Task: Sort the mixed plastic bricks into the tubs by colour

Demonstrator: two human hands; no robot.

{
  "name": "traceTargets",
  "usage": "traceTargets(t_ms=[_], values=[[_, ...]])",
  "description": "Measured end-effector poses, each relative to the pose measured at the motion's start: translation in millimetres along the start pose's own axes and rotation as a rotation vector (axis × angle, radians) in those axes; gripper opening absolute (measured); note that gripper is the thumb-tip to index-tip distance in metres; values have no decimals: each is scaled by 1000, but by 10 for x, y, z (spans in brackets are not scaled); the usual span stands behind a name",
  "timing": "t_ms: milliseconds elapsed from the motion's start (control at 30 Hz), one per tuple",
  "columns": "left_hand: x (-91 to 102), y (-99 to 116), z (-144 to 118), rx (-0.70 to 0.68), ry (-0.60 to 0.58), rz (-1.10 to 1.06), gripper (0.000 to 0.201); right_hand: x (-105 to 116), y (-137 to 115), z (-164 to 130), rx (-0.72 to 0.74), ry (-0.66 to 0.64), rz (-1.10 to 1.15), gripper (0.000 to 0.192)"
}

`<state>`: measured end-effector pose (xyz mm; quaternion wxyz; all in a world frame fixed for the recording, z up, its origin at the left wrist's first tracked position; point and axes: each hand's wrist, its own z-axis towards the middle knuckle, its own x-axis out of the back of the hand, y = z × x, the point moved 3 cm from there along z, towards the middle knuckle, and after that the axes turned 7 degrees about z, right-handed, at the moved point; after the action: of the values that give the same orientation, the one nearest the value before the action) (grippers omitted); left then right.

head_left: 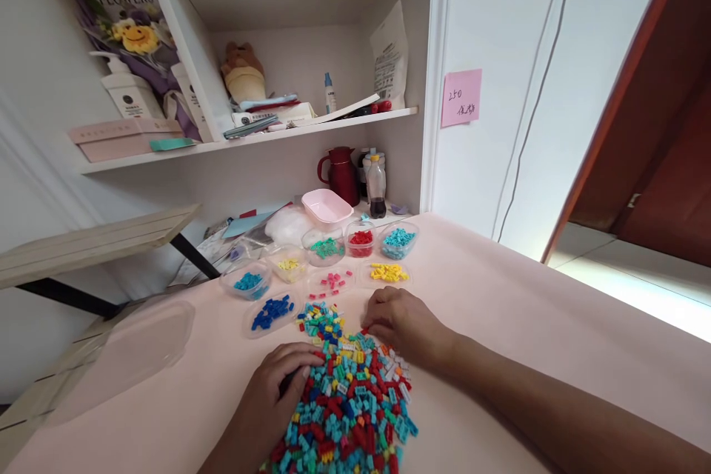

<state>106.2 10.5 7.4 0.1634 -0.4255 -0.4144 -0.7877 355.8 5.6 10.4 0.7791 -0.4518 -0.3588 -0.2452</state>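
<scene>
A heap of small mixed-colour toy building bricks [355, 385] lies on the pink tabletop. My left hand [278, 381] rests at the heap's left side, fingers bent and thumb apart from them, fingertips touching bricks near a red one. At the heap's upper right, my right hand [397, 318] is closed, with a bit of a red brick [365, 330] showing at its fingertips. Beyond the hands stand clear tubs sorted by colour: dark blue bricks [272, 312], blue bricks [248, 281], yellow bricks [389, 272], pink bricks [333, 283], red bricks [361, 238].
More tubs hold green bricks [326, 248], light-blue bricks [398, 241] and pale-yellow bricks [289, 265]. Behind them are a pink basin [327, 209], a dark red jug [341, 176] and a bottle [376, 189]. A clear plastic lid [149, 341] lies left, below a wooden shelf [100, 244].
</scene>
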Motion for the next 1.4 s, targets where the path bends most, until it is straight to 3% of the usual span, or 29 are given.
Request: traceTargets(t_ms=[467,800,1000,1233,1400], values=[[23,-21,1,48,4,-142,26,-18,42,82,-159,11,182,15],[45,-26,9,98,11,-199,27,-52,232,73,-374,59,600,15],[35,-41,-5,83,27,-224,25,236,347,194,-397,187,525,14],[11,-77,-14,89,1,-249,26,846,644,881,-383,544,369,12],[25,-107,-9,77,-14,-255,26,892,765,1085,-388,621,556,31]])
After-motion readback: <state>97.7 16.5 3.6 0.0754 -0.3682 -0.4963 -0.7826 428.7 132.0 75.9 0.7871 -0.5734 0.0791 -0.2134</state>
